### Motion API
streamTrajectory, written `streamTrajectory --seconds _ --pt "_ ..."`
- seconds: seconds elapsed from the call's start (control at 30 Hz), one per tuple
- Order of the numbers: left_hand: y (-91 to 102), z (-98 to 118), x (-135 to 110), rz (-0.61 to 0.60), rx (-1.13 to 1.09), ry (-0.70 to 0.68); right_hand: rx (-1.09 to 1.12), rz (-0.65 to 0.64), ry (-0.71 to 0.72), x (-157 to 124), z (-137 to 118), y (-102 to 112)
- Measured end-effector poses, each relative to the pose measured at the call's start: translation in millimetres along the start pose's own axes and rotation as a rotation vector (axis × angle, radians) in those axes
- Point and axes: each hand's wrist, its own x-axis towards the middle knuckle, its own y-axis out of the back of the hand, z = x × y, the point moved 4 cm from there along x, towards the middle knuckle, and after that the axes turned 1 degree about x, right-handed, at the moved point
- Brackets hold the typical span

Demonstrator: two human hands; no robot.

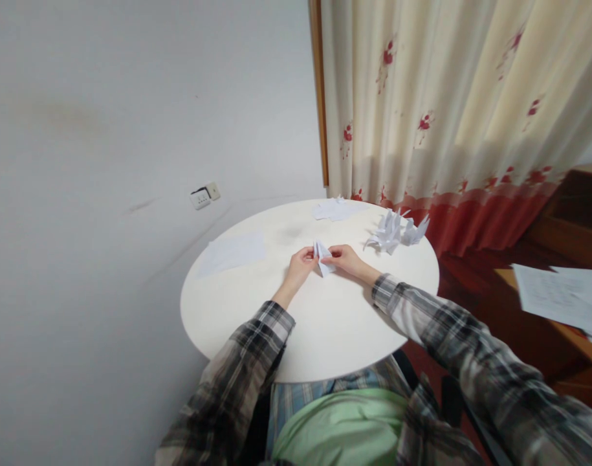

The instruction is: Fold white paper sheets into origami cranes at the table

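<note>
A small folded piece of white paper (325,266) is held up between my two hands over the middle of the round white table (325,336). My left hand (302,260) pinches its left edge. From the other side, my right hand (343,257) grips it between thumb and fingers. The paper has several layers and a pointed lower end; some of its folds are hidden behind my fingers. To the right, beyond my right hand, stands a cluster of folded white paper pieces (389,232) with pointed tips.
Flat white sheets (235,251) lie at the table's left, and more paper (335,209) lies at its far edge. A wall with a socket (200,199) borders the left. A flowered curtain (422,129) hangs behind. Printed sheets (562,298) rest on wooden furniture at right.
</note>
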Motion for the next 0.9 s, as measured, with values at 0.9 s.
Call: streamTrajectory --seconds 0.9 --pt "11.0 13 -2 0.216 0.1 -0.009 -0.096 -0.03 0.079 -5 -12 -7"
